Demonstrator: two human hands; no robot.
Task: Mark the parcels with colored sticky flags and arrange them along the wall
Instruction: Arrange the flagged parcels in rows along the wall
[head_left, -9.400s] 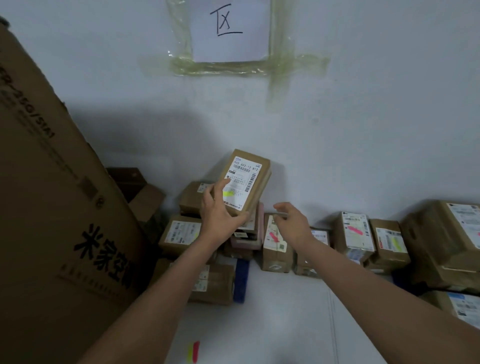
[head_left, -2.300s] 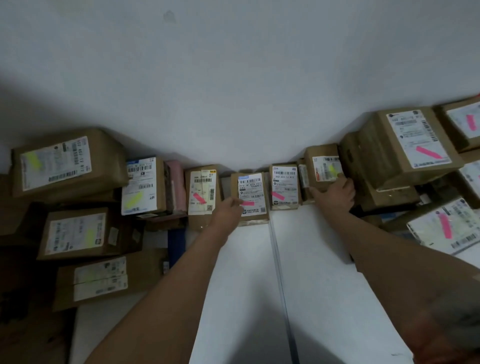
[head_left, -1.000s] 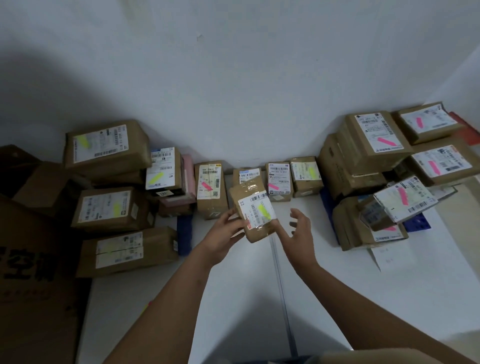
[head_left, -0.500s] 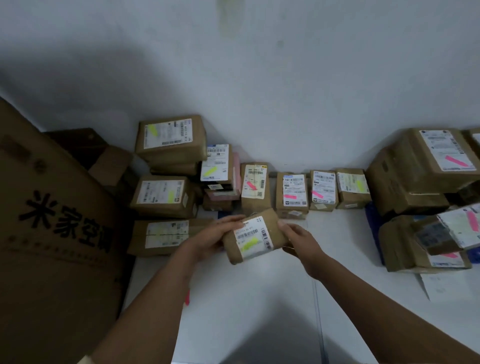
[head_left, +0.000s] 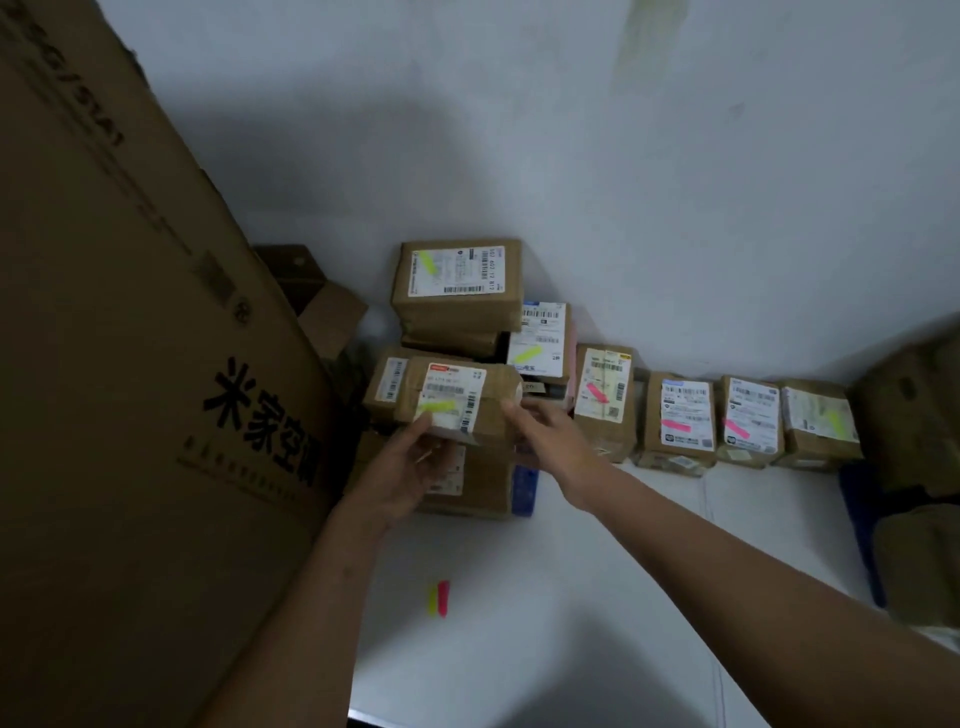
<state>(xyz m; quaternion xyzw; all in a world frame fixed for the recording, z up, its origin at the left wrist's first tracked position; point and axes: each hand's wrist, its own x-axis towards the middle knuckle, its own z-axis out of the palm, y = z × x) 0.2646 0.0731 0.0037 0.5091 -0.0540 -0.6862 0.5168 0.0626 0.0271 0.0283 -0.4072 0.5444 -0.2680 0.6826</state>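
I hold a small brown parcel (head_left: 457, 402) with a white label and a yellow flag in front of the left stack of parcels. My left hand (head_left: 410, 470) grips its lower left edge from below. My right hand (head_left: 545, 434) holds its right end, fingers on the side. Behind it, yellow-flagged parcels are stacked; the top one (head_left: 457, 283) leans on the wall. To the right, a row of upright parcels lines the wall: three with pink flags (head_left: 605, 400) (head_left: 683, 418) (head_left: 750, 421) and one with a yellow flag (head_left: 818, 423). A pad of yellow and pink sticky flags (head_left: 439, 597) lies on the white floor.
A very large cardboard box (head_left: 130, 389) with black characters fills the left side. An open dark carton (head_left: 317, 296) sits behind it. More brown parcels (head_left: 914, 415) pile up at the right edge, with something blue (head_left: 862, 514) beneath. A blue item (head_left: 523, 491) stands by the left stack.
Both hands have carried the yellow-flagged parcel up and left, from over the open floor to the front of the left stack. The view has swung left.
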